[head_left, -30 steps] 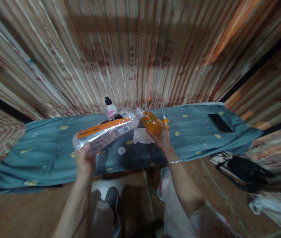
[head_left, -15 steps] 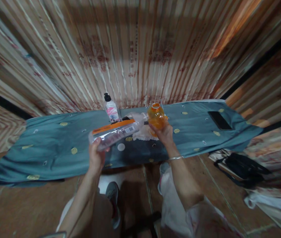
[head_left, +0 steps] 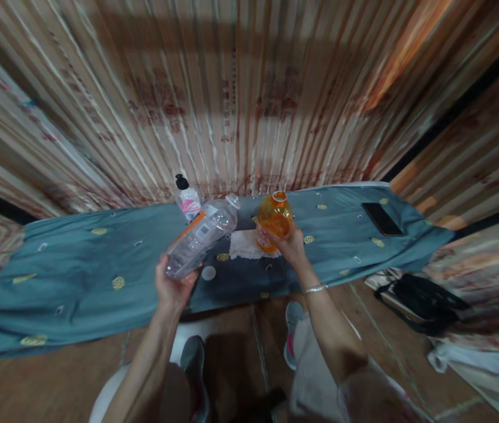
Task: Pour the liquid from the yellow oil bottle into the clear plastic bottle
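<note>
My left hand (head_left: 175, 282) grips the base of a clear plastic bottle (head_left: 203, 238) with an orange-and-white label. That bottle is tilted, its open neck pointing up and to the right. Wrapped round the side of an orange bottle (head_left: 275, 220) are the fingers of my right hand (head_left: 290, 242); this bottle is uncapped and roughly upright. Beneath it lies a white cloth or tissue (head_left: 243, 245). A small round white disc, perhaps a cap (head_left: 208, 273), rests on the tablecloth just right of my left hand.
A clear bottle with a black cap and pink label (head_left: 188, 202) stands behind the tilted bottle. A dark phone (head_left: 381, 219) lies on the right of the green-blue tablecloth (head_left: 77, 264). Below right is a black bag (head_left: 428, 299). A striped curtain (head_left: 240, 106) hangs behind.
The clear bottle has swung from nearly level to a steeper upward tilt, its neck moving away from the orange bottle's mouth. My right hand still holds the orange bottle. The camera view shifted slightly.
</note>
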Motion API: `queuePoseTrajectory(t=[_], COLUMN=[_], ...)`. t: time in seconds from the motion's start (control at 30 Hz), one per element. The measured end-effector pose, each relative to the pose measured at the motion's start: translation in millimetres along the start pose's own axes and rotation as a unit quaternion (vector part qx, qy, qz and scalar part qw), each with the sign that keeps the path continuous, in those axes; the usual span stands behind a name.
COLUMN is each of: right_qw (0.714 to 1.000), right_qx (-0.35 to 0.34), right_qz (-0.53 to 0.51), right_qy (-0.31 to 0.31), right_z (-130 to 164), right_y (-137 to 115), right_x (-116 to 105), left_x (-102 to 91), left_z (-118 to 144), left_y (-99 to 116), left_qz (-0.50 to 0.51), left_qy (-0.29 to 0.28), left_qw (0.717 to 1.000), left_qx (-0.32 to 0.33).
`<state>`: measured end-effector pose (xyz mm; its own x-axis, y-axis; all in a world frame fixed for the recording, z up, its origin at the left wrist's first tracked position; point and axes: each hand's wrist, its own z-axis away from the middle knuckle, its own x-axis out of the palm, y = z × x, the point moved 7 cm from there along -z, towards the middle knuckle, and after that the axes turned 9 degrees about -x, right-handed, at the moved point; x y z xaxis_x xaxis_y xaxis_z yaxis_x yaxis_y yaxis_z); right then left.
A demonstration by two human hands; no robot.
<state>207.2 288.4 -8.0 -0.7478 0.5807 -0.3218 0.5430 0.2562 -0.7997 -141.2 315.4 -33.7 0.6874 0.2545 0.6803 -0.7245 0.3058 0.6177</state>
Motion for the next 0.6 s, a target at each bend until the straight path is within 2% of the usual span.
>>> queuePoseTrajectory(t=[0.1,0.2,0.43,0.6], right_qw=[1.000,1.000,0.999,0.997], right_qx=[0.012,0.004,0.009,0.020], right_qz=[0.009,-0.008,-0.040,-0.063], right_qy=[0.012,-0.002,-0.032,-0.043], right_z=[-2,-8,-16,-11], right_y=[-5,-12,-14,-12], right_x=[-1,4,22,30], left_x=[-2.0,-3.5,-11.7,-5.5], left_z=[0,2,17,31], left_y=[10,16,21,28], left_qz=[0.004,0.002,-0.004,-0.008], left_qy=[-0.010,-0.017,0.010,0.022], left_qw=[1.000,1.000,1.000,0.999], left_qx=[0.005,0.006,0.013,0.031])
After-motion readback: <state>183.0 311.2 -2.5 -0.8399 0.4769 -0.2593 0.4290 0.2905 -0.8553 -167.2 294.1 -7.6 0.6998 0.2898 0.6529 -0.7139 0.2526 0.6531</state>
